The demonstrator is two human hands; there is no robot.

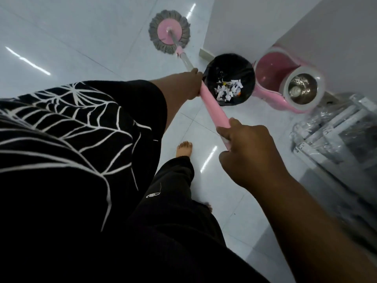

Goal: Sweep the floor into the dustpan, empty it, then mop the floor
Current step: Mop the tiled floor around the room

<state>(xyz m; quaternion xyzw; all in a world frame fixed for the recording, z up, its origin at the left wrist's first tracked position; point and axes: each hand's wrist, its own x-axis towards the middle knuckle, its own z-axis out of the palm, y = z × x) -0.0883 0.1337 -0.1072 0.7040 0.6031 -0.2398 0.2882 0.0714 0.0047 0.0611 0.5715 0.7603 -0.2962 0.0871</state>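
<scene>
Black shirt fabric printed with white web lines filled the lower left, and beside it the right forearm reached forward to the right hand, whose fingers were curled round the near end of the one mop's pink handle sleeve. Farther along, the left hand gripped the same handle with its fingers wrapped about it, at the point where the pink sleeve gave way to the bare metal shaft. So both hands held a single mop, one at each end of the sleeve. The shaft ran on at a slant to the mop head, a pink disc ringed with grey strands, which lay flat on the glossy white tiled floor, well ahead of the person. Two bare feet showed below black trousers: one foot plainly forward on the tiles, the other with only its toes visible past the trouser leg. One round bin with a black liner stood just right of the handle, and many white paper scraps with a few coloured bits lay in its bottom. Just beside the bin, against the white wall, stood one pink spin bucket with two compartments, an open pink basin and a perforated steel basket inside a white ring. Near it on the right sat one white frame wrapped in clear plastic; what it was could not be told.
</scene>
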